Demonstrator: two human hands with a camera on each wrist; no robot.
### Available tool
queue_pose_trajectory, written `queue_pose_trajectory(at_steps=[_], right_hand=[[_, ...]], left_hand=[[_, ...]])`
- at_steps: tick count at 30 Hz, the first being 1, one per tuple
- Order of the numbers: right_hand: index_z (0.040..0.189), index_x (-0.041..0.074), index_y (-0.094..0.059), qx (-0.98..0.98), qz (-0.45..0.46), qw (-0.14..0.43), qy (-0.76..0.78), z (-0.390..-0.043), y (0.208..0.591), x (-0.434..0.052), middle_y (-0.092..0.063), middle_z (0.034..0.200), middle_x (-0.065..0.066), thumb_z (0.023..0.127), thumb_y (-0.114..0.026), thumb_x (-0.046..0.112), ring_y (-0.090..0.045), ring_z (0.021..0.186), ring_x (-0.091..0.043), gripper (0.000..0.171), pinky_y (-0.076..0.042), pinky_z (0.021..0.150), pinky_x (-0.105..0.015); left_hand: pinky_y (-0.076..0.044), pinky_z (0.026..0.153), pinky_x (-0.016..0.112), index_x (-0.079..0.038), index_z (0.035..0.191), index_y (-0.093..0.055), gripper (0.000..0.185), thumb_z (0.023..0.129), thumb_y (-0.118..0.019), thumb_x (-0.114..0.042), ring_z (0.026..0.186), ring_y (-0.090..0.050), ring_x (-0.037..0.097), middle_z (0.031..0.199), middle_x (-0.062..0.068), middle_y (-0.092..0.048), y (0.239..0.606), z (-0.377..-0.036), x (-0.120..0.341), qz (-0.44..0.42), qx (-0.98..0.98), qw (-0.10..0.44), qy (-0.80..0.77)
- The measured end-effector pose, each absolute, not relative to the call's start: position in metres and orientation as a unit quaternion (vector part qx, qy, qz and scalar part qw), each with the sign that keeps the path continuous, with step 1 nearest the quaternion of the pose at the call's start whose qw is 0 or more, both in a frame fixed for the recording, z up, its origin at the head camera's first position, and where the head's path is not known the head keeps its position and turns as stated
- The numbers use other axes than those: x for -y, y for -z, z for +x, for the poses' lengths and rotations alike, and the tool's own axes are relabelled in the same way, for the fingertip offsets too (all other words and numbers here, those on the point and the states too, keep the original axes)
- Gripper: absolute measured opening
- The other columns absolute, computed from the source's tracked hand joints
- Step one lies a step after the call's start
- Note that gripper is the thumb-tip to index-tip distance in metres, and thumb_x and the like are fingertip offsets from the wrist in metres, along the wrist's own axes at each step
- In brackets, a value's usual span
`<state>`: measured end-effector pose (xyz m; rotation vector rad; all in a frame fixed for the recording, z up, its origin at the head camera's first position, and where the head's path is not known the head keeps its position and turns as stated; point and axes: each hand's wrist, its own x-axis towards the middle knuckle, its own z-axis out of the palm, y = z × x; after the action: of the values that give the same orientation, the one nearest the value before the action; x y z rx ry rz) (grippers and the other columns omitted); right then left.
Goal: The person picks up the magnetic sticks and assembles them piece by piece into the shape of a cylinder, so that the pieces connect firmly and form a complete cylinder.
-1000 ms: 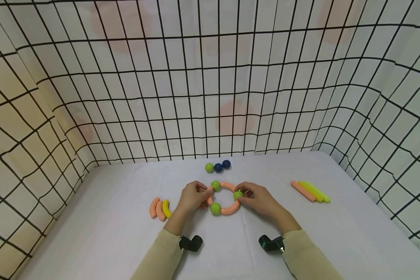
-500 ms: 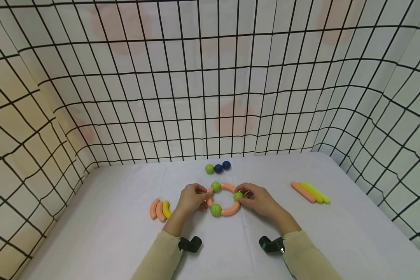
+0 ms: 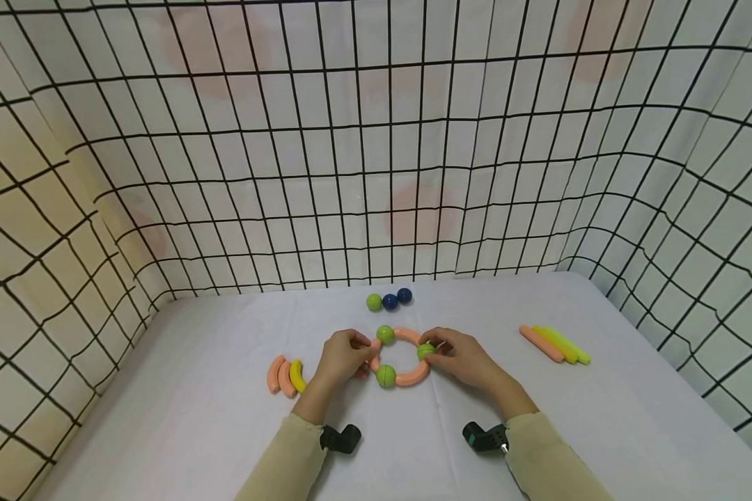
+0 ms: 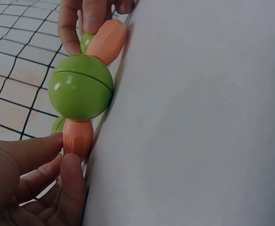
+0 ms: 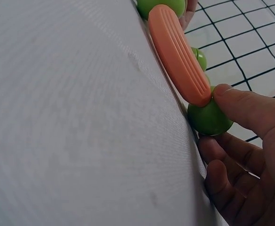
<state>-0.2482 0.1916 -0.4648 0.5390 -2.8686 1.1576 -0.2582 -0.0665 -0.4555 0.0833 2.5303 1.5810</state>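
A ring of three green balls joined by orange curved rods lies on the white table in the head view. My left hand (image 3: pixel 343 356) pinches the left curved rod (image 4: pixel 78 137) between thumb and finger, beside the front green ball (image 3: pixel 386 376). My right hand (image 3: pixel 460 355) grips the right green ball (image 5: pixel 210 117), its thumb on top and fingers beneath. From that ball, the front curved rod (image 3: pixel 413 375) runs to the front ball. At the back of the ring sit another green ball (image 3: pixel 385 334) and the rear curved rod (image 3: pixel 406 335).
Behind the ring stand a loose green ball (image 3: pixel 374 302) and two dark blue balls (image 3: pixel 390 301). To the left lie two orange curved rods (image 3: pixel 285 378) and a yellow one (image 3: pixel 297 376). Straight orange and yellow rods (image 3: pixel 542 344) lie right. Black grid netting (image 3: pixel 363 174) encloses the table (image 3: pixel 601 417).
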Motion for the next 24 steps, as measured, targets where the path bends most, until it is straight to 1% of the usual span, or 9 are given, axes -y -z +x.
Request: queue_pose_trajectory(at_steps=[6,14,24], right_hand=[[0.116,0.023,-0.067,0.913,0.177,0.0,-0.368,-0.2478,0.4652,-0.1921,-0.068,0.111,0.002,0.092,-0.072,0.022,-0.062,0.095,-0.012,0.025,-0.051,0.086,-0.035],[0.12,0.022,-0.068,0.912,0.192,0.0,-0.362,-0.2467,0.4651,-0.1939,-0.067,0.112,0.002,0.093,-0.072,0.021,-0.062,0.096,-0.013,0.028,-0.051,0.086,-0.036],[0.118,0.022,-0.068,0.915,0.197,0.003,-0.352,-0.2459,0.4624,-0.1947,-0.068,0.112,0.001,0.092,-0.072,0.02,-0.06,0.095,-0.012,0.027,-0.05,0.085,-0.034]], left_hand=[[-0.055,0.052,0.025,-0.002,0.101,-0.066,0.02,0.092,-0.073,-0.018,0.058,-0.062,0.011,0.083,0.007,-0.064,0.4562,-0.2579,0.0662,0.025,-0.846,0.077,-0.526],[-0.055,0.052,0.025,-0.001,0.103,-0.065,0.02,0.092,-0.072,-0.016,0.057,-0.061,0.011,0.084,0.008,-0.064,0.4561,-0.2573,0.0666,0.034,-0.847,0.073,-0.525],[-0.055,0.052,0.026,-0.003,0.106,-0.065,0.021,0.092,-0.071,-0.017,0.057,-0.062,0.013,0.086,0.009,-0.064,0.4544,-0.2573,0.0686,0.031,-0.847,0.076,-0.525]])
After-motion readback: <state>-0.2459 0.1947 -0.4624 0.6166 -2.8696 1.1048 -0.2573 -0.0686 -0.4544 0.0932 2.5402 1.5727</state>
